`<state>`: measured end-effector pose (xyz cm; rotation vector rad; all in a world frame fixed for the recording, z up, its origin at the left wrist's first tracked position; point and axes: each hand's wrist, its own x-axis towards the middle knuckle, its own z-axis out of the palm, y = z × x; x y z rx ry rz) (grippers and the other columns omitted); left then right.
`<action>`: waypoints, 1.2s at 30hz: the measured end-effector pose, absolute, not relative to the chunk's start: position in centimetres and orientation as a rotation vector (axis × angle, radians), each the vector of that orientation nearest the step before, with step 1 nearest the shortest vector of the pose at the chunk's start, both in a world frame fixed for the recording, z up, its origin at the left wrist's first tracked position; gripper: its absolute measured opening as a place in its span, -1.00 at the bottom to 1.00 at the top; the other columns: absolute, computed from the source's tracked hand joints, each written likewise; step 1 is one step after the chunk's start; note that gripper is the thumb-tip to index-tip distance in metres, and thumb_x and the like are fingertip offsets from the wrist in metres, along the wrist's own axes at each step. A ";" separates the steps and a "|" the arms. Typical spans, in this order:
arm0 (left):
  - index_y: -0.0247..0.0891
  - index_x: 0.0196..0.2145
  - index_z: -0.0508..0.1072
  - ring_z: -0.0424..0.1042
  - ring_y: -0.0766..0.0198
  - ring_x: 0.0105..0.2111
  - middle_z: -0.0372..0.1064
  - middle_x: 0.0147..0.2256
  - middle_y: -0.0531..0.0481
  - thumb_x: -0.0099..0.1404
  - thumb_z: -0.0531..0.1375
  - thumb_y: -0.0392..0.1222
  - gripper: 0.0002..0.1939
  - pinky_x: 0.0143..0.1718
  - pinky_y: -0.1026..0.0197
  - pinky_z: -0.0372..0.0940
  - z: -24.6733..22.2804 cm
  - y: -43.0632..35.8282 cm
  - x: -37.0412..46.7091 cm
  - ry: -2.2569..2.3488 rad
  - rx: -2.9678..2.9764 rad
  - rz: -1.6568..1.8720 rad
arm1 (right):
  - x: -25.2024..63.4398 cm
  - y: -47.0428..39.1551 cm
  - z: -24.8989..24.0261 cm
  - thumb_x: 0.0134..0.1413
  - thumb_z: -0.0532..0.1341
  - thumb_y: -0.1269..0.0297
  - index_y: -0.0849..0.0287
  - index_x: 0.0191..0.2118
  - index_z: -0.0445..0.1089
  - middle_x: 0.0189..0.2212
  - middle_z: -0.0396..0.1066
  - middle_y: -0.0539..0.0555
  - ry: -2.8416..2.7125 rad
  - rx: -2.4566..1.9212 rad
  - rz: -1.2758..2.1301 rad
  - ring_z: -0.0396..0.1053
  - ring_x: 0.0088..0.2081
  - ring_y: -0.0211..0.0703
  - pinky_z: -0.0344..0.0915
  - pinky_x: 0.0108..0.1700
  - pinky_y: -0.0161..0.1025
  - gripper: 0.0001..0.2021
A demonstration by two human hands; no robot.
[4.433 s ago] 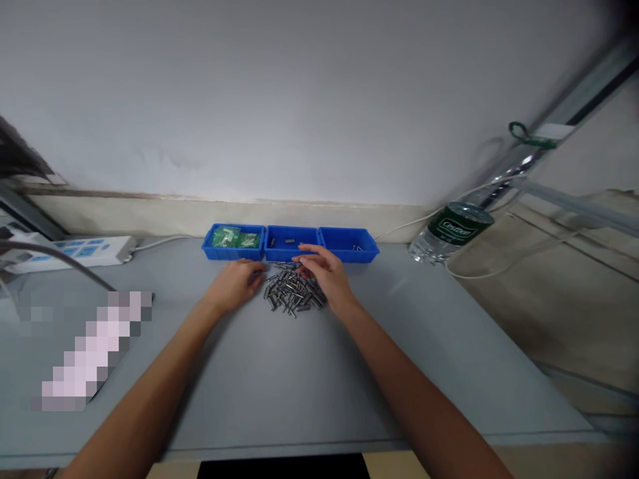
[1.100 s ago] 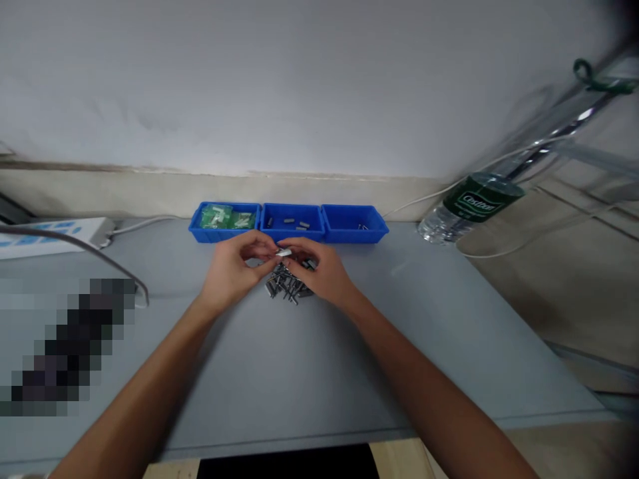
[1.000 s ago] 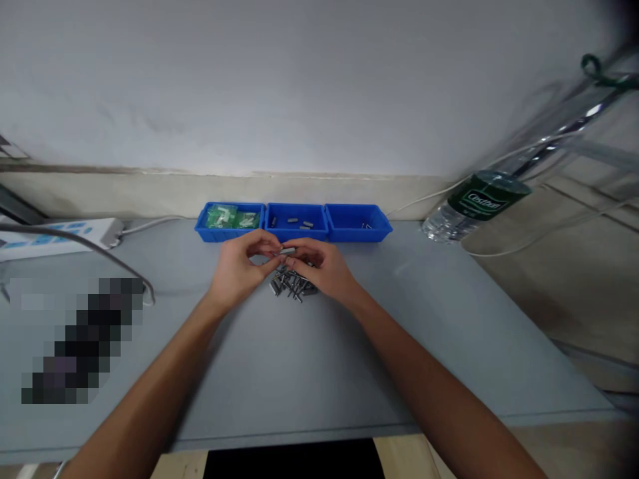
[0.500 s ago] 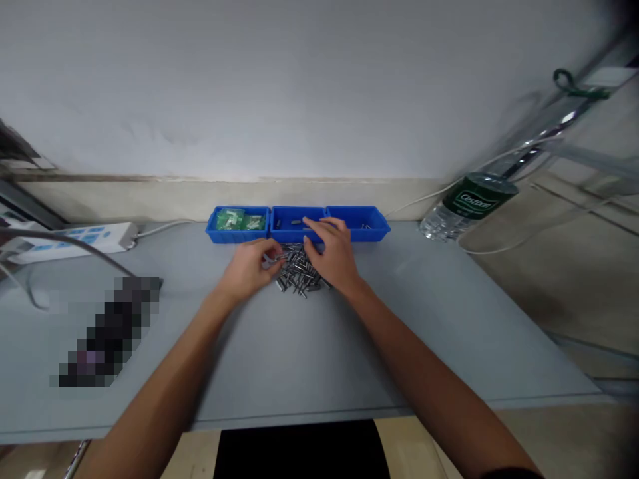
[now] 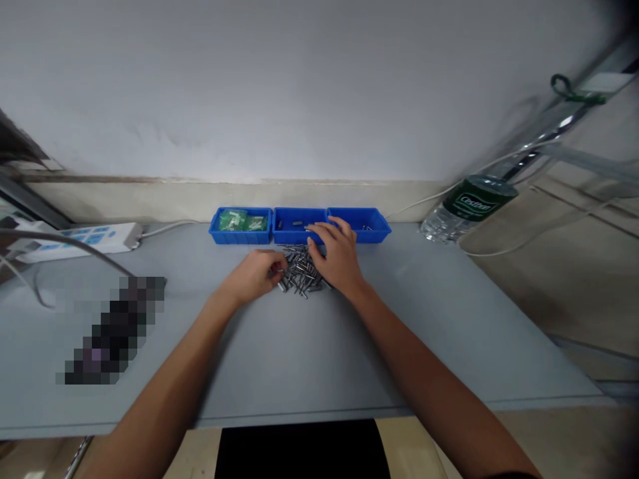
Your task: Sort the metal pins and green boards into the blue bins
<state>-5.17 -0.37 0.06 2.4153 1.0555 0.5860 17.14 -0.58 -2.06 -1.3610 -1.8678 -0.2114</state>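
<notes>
One heap of small grey cylindrical metal pins (image 5: 302, 267), axes crossing, lies on the grey tabletop (image 5: 299, 366), just right of the curled left hand (image 5: 255, 274), whose contents I cannot tell; right hand (image 5: 338, 254) spread, fingers over the blue plastic middle bin (image 5: 289, 237).

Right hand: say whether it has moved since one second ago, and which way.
Yes: the right hand moved forward and rightward, from in front of the middle blue bin to partly over its front right corner.

The left hand (image 5: 255, 274) and right hand (image 5: 340, 258) are bare, the slim forearms (image 5: 407, 356) uncovered too. A dark sleeve (image 5: 514, 475) edge shows at lower right; the clothing (image 5: 302, 452) at bottom centre is plain black.
</notes>
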 end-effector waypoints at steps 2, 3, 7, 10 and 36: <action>-0.23 -0.28 0.51 0.47 0.20 -0.35 0.50 -0.36 -0.01 0.16 0.21 -0.45 -0.80 -0.26 0.19 0.31 0.0 -0.4 -5.1 1.090 2.440 0.552 | 17.3 -0.7 -2.0 0.33 0.16 0.28 0.13 0.06 0.52 0.06 0.55 0.15 -1.858 -1.333 -0.183 0.24 0.26 0.20 0.19 0.28 0.18 -0.71; -0.23 -0.28 0.51 0.46 0.20 -0.36 0.50 -0.37 -0.02 0.16 0.21 -0.44 -0.80 -0.26 0.18 0.31 0.0 -0.4 -5.1 1.107 2.448 0.540 | 17.4 -0.8 -2.0 0.32 0.17 0.29 0.12 0.06 0.53 0.05 0.56 0.14 -1.854 -1.324 -0.169 0.25 0.25 0.19 0.20 0.27 0.18 -0.72; -0.23 -0.30 0.49 0.44 0.21 -0.38 0.48 -0.39 0.00 0.17 0.18 -0.44 -0.82 -0.28 0.19 0.27 0.2 -0.6 -5.1 1.119 2.458 0.523 | 17.6 -0.8 -2.1 0.31 0.17 0.29 0.10 0.02 0.53 0.03 0.57 0.13 -1.839 -1.299 -0.127 0.28 0.23 0.18 0.22 0.26 0.19 -0.74; -0.23 -0.34 0.49 0.42 0.22 -0.38 0.47 -0.40 0.00 0.22 0.20 -0.37 -0.91 -0.30 0.20 0.25 0.7 -0.6 -5.3 1.109 2.448 0.557 | 17.4 -0.9 -1.9 0.32 0.17 0.29 0.09 0.01 0.53 0.02 0.57 0.14 -1.841 -1.265 -0.108 0.29 0.22 0.16 0.23 0.26 0.18 -0.75; -0.22 -0.31 0.53 0.42 0.25 -0.48 0.47 -0.44 0.04 0.06 0.26 -0.37 -0.81 -0.40 0.22 0.25 1.5 -0.9 -5.9 1.061 2.444 0.373 | 17.1 -1.8 -1.0 0.36 0.12 0.24 0.05 0.01 0.53 0.03 0.58 0.11 -1.875 -1.262 -0.024 0.33 0.20 0.11 0.23 0.27 0.15 -0.73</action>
